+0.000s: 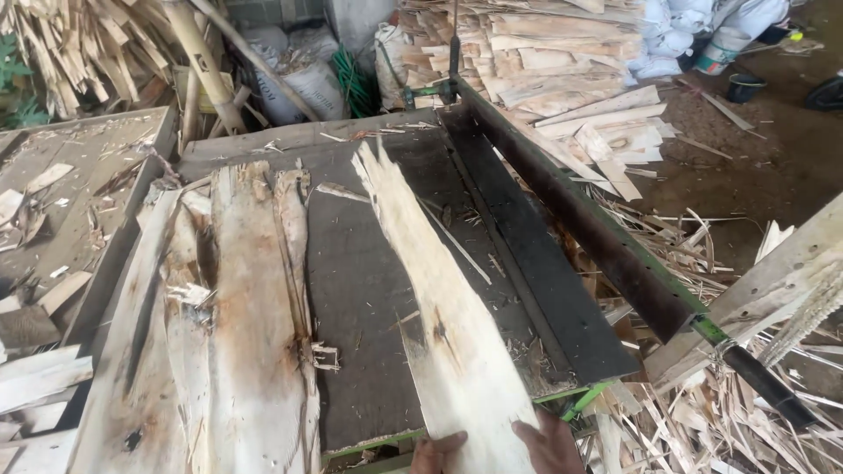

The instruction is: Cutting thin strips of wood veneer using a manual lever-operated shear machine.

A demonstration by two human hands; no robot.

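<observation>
left hand (437,454): at the bottom edge, fingers curled on the near end of the pale veneer strip (435,307), gripping it.
right hand (551,444): beside it, also clasping the strip's near end.
veneer strip: one long pale sheet, lying slantwise across the dark cutting table (369,263), far tip splintered.
left of it: a heap of browner veneer sheets (237,333), too overlapped to count.
right: one long black blade bar (571,211) with a handle.
far: stacked veneer pieces (562,70).
</observation>
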